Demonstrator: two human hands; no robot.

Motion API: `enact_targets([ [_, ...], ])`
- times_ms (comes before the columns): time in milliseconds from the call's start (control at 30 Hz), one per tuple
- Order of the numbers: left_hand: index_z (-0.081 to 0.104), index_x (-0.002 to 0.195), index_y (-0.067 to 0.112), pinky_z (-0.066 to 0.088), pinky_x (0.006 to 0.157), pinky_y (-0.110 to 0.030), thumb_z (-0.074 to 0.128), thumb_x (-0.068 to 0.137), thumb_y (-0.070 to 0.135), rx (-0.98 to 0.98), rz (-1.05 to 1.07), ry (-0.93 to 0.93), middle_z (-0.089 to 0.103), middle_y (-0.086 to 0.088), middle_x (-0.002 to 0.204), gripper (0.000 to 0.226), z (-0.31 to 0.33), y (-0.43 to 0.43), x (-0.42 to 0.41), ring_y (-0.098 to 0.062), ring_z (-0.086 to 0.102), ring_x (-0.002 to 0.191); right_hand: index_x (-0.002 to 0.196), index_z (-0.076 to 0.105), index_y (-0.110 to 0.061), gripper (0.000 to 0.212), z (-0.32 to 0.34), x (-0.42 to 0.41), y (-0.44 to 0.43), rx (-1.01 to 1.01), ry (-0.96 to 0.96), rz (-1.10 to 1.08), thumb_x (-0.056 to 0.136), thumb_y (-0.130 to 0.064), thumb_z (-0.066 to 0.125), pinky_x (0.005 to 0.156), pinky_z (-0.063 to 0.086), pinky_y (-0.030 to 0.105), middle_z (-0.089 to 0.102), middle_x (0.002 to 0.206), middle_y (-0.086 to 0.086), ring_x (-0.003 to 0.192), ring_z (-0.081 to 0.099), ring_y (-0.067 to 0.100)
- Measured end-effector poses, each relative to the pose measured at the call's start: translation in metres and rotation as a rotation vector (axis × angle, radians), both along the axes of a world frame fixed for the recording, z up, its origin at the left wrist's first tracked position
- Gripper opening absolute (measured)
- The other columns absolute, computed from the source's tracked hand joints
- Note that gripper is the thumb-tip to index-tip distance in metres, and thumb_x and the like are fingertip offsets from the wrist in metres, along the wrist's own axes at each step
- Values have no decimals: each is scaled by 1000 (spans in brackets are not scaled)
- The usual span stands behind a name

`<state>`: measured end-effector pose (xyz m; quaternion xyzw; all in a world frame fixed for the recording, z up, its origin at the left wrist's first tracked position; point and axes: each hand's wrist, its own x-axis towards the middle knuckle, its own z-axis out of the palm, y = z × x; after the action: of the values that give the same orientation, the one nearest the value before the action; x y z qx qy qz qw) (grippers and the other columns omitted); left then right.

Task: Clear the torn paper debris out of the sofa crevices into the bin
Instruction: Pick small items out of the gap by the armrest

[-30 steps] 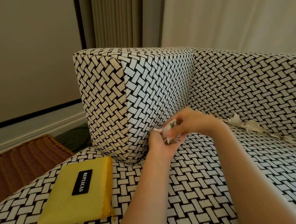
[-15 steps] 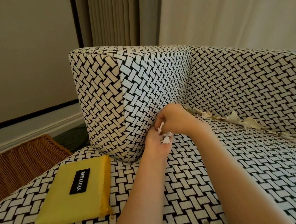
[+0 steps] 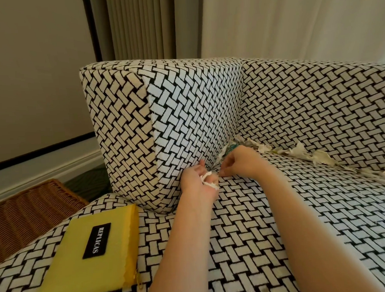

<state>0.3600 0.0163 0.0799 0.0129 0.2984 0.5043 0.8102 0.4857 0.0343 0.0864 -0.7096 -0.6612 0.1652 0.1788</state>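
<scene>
Low at L, brown wicker basket (image 3: 23,212) beside sofa arm; inside not visible. On seat front-L, flat yellow zip pouch (image 3: 90,256), black label reads "REPLICAS". L hand (image 3: 195,181) curled round white torn paper scraps (image 3: 208,180) at arm/seat crevice of black-and-white woven-pattern sofa (image 3: 279,208). R hand (image 3: 239,163) just beside, fingertips pinched together; can't tell if paper btwn. More torn paper debris (image 3: 299,150) strung along back crevice.

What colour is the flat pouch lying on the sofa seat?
The pouch is yellow, with a black label lettered in white; it shows clearest in the head view.
</scene>
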Motion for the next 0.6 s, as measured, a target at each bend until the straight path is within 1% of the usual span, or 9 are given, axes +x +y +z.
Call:
enact_targets([
  [100, 51, 76, 4, 15, 23, -12, 31, 96, 6, 21, -28, -21, 32, 6, 28, 29, -3, 3, -2, -6, 19, 19, 90, 71, -8, 13, -3, -6, 5, -22, -120, 14, 83, -18, 65, 84, 49, 32, 66, 93, 6, 90, 59, 21],
  [167, 51, 76, 4, 16, 22, -13, 31, 96, 4, 32, -37, -31, 35, 4, 34, 28, -4, 4, -2, -6, 20, 19, 93, 69, -8, 14, -4, -5, 5, -16, -139, 24, 88, -13, 57, 79, 48, 27, 63, 95, 4, 91, 57, 19],
  [233, 51, 75, 4, 16, 23, -12, 32, 94, 2, 38, -40, -27, 36, 3, 49, 27, -5, 5, -1, -5, 21, 20, 86, 64, -11, 15, -3, 4, 4, 18, -8, -4, 91, -7, 51, 63, 42, 17, 59, 85, -2, 83, 53, 15],
  [300, 51, 76, 4, 17, 23, -11, 33, 95, 2, 36, -44, -22, 36, 3, 58, 26, -7, 6, 0, -5, 23, 21, 75, 57, -14, 21, -1, 12, 3, 66, 153, -47, 91, -3, 49, 54, 39, 15, 57, 74, -3, 73, 53, 11],
  [367, 50, 75, 4, 17, 24, -11, 34, 95, 3, 47, -40, 18, 42, 2, 62, 25, -8, 9, 4, -4, 24, 21, 69, 58, -14, 24, 1, 19, 3, 153, 244, -107, 88, 1, 52, 57, 46, 17, 57, 72, -2, 75, 52, 11],
  [433, 46, 71, 5, 17, 24, -10, 33, 96, 2, 55, -50, 113, 43, 0, 65, 28, -7, 13, 10, -4, 24, 19, 66, 60, -14, 26, 3, 25, 2, 262, 293, -193, 85, 4, 56, 71, 52, 25, 58, 71, -3, 74, 54, 12],
  [467, 45, 69, 6, 16, 24, -9, 32, 96, 2, 53, -64, 157, 42, -1, 65, 30, -7, 16, 14, -5, 24, 18, 70, 63, -13, 20, 2, 27, 3, 301, 306, -238, 84, 2, 59, 76, 53, 29, 60, 73, -2, 74, 55, 13],
  [533, 43, 65, 7, 17, 24, -8, 31, 95, 2, 47, -67, 217, 42, -4, 65, 33, -5, 23, 26, -7, 27, 19, 92, 67, -10, 10, 2, 36, 6, 324, 294, -301, 83, -6, 64, 74, 53, 30, 62, 86, 3, 74, 57, 15],
  [600, 44, 64, 7, 18, 23, -8, 31, 94, 1, 60, -57, 252, 43, -4, 67, 33, -6, 32, 38, -8, 32, 23, 110, 63, -12, 27, 1, 40, 10, 258, 225, -320, 83, -13, 67, 71, 50, 25, 61, 100, 3, 77, 57, 14],
])
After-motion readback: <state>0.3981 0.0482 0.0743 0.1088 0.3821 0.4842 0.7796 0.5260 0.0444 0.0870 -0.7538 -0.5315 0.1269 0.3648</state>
